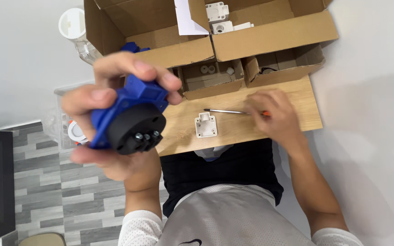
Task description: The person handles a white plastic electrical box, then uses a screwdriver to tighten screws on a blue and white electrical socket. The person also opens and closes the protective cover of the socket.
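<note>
Holding a blue plastic socket (128,116) up off the surface, the left hand (110,123) has its fingers closed around the body, the black round end with three metal screws facing the camera. A firm, steady grip seems best. The right hand (274,116) lies on the thin steel screwdriver (226,111) near the right edge of the wooden surface (306,98); its fingers rest on the handle, grip unclear. A small white plastic part (205,125) lies beside.

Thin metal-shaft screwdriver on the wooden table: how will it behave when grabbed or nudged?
The thin metal-shaft screwdriver looks rigid, probably light. Its round shaft lies flat on the wooden table, so a sideways nudge may roll it. The right hand covers its handle; grip texture is hidden.
</note>
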